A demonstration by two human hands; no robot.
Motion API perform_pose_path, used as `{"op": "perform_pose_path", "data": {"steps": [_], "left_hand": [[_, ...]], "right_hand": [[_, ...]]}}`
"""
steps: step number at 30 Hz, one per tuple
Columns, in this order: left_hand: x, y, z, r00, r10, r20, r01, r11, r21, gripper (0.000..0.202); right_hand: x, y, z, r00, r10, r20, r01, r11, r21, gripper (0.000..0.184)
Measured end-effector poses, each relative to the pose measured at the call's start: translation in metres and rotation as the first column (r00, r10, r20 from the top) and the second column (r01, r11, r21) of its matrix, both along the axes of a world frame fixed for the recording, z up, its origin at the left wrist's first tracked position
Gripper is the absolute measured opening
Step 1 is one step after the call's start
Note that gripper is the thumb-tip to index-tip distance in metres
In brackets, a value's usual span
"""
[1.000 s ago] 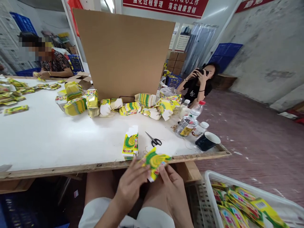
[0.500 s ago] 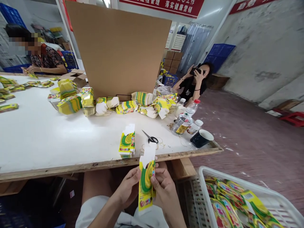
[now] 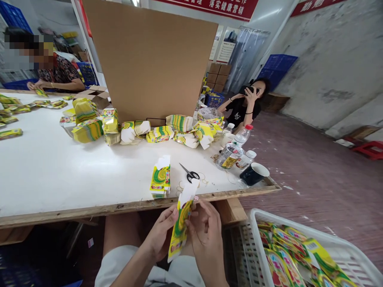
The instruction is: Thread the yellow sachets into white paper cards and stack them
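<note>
A yellow-and-green printed carton (image 3: 181, 225), its white end flaps standing open at the top, is held above my lap, just in front of the table edge. My left hand (image 3: 163, 229) grips its left side, thumb on the front. On the right edge rests the thumb of my right hand (image 3: 206, 235), its other fingers loosely curled behind and beside the carton; their exact contact is partly hidden. Beyond, a stack of flat cartons (image 3: 160, 177) lies near the table edge, with black-handled scissors (image 3: 190, 173) to its right.
Bundled cartons (image 3: 158, 134) line the white table (image 3: 60, 171) before a large cardboard sheet (image 3: 152, 59). Bottles, a jar (image 3: 229, 157) and a dark mug (image 3: 254, 174) stand at the right corner. A white basket (image 3: 254, 223) of filled-looking packs sits right. Two people are beyond.
The carton has tilted, its top leaning right and its bottom swinging left, and turned more edge-on. My right hand's fingers have lifted and spread slightly from it.
</note>
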State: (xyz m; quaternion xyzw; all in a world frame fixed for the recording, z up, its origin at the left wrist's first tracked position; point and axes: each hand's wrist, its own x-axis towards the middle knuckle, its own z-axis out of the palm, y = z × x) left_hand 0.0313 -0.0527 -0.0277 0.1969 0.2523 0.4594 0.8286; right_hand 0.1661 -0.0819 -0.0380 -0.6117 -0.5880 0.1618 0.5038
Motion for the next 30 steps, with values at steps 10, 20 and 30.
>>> {"op": "perform_pose_path", "data": {"steps": [10, 20, 30], "left_hand": [[-0.006, 0.003, -0.005, 0.979, -0.186, -0.086, 0.192, 0.979, 0.069, 0.045], [0.006, 0.004, -0.005, 0.944, 0.202, -0.26, -0.151, 0.968, 0.203, 0.032], [-0.004, 0.003, -0.006, 0.875, 0.207, -0.438, -0.016, 0.915, 0.403, 0.062]], "right_hand": [[0.014, 0.011, 0.018, 0.929, 0.222, -0.296, -0.254, 0.964, -0.076, 0.022], [-0.007, -0.001, -0.004, 0.819, 0.161, -0.551, -0.301, 0.938, -0.173, 0.04], [0.005, 0.0, -0.005, 0.885, 0.076, -0.459, -0.208, 0.947, -0.245, 0.032]]}}
